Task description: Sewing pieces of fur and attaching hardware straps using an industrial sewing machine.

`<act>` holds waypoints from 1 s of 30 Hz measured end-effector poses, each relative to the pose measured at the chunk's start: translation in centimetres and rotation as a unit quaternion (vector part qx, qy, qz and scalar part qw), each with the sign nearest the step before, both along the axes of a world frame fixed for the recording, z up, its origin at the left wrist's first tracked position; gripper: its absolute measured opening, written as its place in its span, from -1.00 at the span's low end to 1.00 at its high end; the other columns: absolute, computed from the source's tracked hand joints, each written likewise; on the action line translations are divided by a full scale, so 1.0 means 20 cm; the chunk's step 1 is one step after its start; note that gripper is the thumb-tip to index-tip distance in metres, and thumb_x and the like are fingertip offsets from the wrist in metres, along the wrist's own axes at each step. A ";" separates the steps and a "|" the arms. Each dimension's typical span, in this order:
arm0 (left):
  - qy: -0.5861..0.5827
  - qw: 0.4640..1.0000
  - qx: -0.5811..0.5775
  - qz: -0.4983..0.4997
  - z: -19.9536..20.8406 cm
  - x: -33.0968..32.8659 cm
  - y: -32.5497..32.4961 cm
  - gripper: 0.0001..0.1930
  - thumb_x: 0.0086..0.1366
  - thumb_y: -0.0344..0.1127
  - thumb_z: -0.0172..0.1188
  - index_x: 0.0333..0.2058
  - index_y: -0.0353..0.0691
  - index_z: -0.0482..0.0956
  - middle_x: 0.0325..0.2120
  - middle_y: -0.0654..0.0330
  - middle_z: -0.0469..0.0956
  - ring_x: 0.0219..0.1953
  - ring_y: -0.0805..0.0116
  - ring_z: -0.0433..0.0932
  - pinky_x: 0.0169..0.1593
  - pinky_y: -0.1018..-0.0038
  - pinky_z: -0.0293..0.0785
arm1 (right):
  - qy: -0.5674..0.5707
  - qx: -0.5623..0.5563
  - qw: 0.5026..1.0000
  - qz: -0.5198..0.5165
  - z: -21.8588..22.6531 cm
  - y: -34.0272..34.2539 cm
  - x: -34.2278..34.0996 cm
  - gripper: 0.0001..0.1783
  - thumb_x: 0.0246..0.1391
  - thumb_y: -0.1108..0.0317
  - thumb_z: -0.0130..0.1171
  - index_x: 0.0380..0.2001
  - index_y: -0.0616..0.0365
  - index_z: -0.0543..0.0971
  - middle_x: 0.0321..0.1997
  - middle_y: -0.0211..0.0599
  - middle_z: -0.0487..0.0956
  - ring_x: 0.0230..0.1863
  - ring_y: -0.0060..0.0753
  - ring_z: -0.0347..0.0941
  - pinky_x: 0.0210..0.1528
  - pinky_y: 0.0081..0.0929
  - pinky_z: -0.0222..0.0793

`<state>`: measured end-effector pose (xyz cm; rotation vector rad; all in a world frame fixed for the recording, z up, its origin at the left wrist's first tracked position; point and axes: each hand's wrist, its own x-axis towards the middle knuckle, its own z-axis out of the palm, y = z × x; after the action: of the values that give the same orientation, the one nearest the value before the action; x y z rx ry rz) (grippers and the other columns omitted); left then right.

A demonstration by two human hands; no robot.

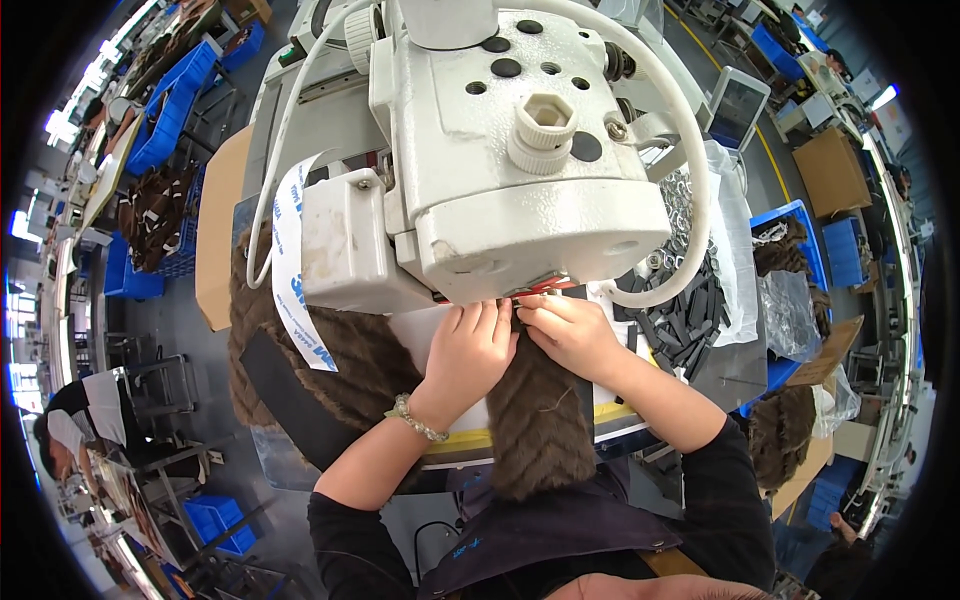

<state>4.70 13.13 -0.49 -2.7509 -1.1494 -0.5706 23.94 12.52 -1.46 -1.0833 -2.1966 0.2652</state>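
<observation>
A strip of brown fur fabric [542,425] hangs over the table's near edge toward me, its far end under the head of a white industrial sewing machine [540,225]. My left hand [474,352] lies at the left side of that far end, fingers closed and pressed on it. From the right, my right hand [572,338] pinches the same end, close to a red part [548,284] beneath the machine head. The machine head partly hides the fingertips and the needle area. A little black material shows between my hands.
More brown fur [350,350] with a black band [290,395] lies left of my arm. Black strap pieces [690,325] and metal rings [677,215] are heaped at the right. A white cable [697,190] loops beside the machine. Blue crates [168,120] stand beyond.
</observation>
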 end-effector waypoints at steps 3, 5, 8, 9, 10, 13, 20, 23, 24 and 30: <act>-0.029 1.000 -0.003 0.002 0.02 0.00 0.00 -0.62 0.01 -0.25 0.30 -0.18 -0.29 0.61 -0.25 0.18 0.55 -0.19 0.31 0.50 -0.15 0.39 0.37 | -0.002 0.002 1.000 -0.001 0.00 -0.01 0.00 -0.77 -0.10 0.48 0.28 -0.29 0.14 0.58 -0.12 -0.33 0.59 -0.25 -0.32 0.59 -0.35 -0.45 0.57; -0.030 1.000 -0.009 0.003 0.03 0.00 0.00 -0.62 0.01 -0.24 0.31 -0.18 -0.28 0.61 -0.26 0.19 0.54 -0.19 0.32 0.50 -0.14 0.39 0.37 | 0.031 0.006 0.999 -0.004 0.00 -0.01 0.00 -0.77 -0.14 0.52 0.30 -0.32 0.17 0.59 -0.18 -0.31 0.61 -0.29 -0.29 0.59 -0.33 -0.43 0.55; -0.026 1.000 -0.012 0.005 0.04 0.00 -0.01 -0.62 0.01 -0.23 0.31 -0.18 -0.26 0.62 -0.27 0.20 0.54 -0.19 0.32 0.50 -0.14 0.39 0.37 | 0.073 0.019 0.997 -0.013 0.00 -0.01 0.00 -0.77 -0.18 0.55 0.32 -0.35 0.19 0.61 -0.26 -0.30 0.62 -0.34 -0.28 0.59 -0.32 -0.42 0.52; -0.022 1.000 -0.009 0.005 0.04 -0.01 -0.01 -0.62 0.01 -0.23 0.31 -0.18 -0.26 0.62 -0.28 0.20 0.53 -0.20 0.32 0.50 -0.14 0.39 0.37 | 0.081 0.026 0.996 -0.022 0.00 -0.01 0.00 -0.77 -0.18 0.55 0.32 -0.35 0.18 0.62 -0.29 -0.31 0.62 -0.34 -0.30 0.59 -0.33 -0.43 0.52; -0.022 1.000 -0.008 0.005 0.04 0.00 0.00 -0.62 0.01 -0.23 0.31 -0.18 -0.26 0.62 -0.28 0.20 0.53 -0.20 0.32 0.50 -0.14 0.39 0.37 | 0.080 0.026 0.996 -0.022 0.00 0.00 0.00 -0.77 -0.18 0.55 0.32 -0.35 0.18 0.62 -0.29 -0.31 0.62 -0.34 -0.30 0.59 -0.33 -0.43 0.52; -0.019 1.000 -0.011 0.003 0.04 0.00 0.00 -0.62 0.02 -0.22 0.30 -0.18 -0.26 0.61 -0.29 0.20 0.52 -0.21 0.32 0.50 -0.14 0.39 0.37 | 0.080 0.040 0.995 -0.039 -0.01 0.02 -0.01 -0.76 -0.18 0.55 0.32 -0.33 0.15 0.61 -0.33 -0.34 0.61 -0.38 -0.32 0.57 -0.37 -0.44 0.50; -0.002 1.000 -0.010 0.010 0.04 0.00 0.00 -0.63 0.03 -0.22 0.29 -0.18 -0.27 0.61 -0.31 0.21 0.51 -0.25 0.33 0.49 -0.14 0.39 0.37 | 0.046 -0.002 0.998 -0.044 -0.02 0.03 -0.01 -0.79 -0.08 0.48 0.29 -0.29 0.12 0.59 -0.27 -0.31 0.54 -0.35 -0.19 0.53 -0.35 -0.36 0.47; -0.005 1.000 -0.011 0.010 0.04 0.00 0.00 -0.63 0.03 -0.22 0.29 -0.18 -0.27 0.61 -0.32 0.22 0.51 -0.26 0.33 0.49 -0.15 0.39 0.37 | 0.049 -0.017 0.998 -0.046 -0.02 0.02 -0.02 -0.78 -0.11 0.49 0.29 -0.30 0.11 0.59 -0.32 -0.32 0.57 -0.33 -0.21 0.53 -0.29 -0.35 0.44; -0.007 1.000 -0.012 0.010 0.04 0.01 0.00 -0.63 0.03 -0.22 0.29 -0.18 -0.27 0.61 -0.33 0.22 0.51 -0.27 0.34 0.49 -0.15 0.39 0.37 | 0.054 -0.032 0.997 -0.052 -0.01 0.02 -0.02 -0.77 -0.15 0.50 0.30 -0.32 0.10 0.60 -0.38 -0.34 0.59 -0.31 -0.25 0.53 -0.23 -0.36 0.40; -0.018 1.000 -0.016 0.010 0.05 0.00 0.00 -0.64 0.02 -0.23 0.29 -0.20 -0.27 0.61 -0.34 0.24 0.51 -0.30 0.34 0.48 -0.17 0.40 0.36 | 0.067 -0.059 0.995 -0.049 0.00 0.03 -0.02 -0.76 -0.12 0.49 0.28 -0.29 0.10 0.59 -0.32 -0.32 0.61 -0.24 -0.23 0.54 -0.17 -0.37 0.39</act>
<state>4.80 13.15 0.51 -2.7640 -1.2020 -0.6072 23.55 13.05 -1.55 -1.1994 -2.0239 0.4149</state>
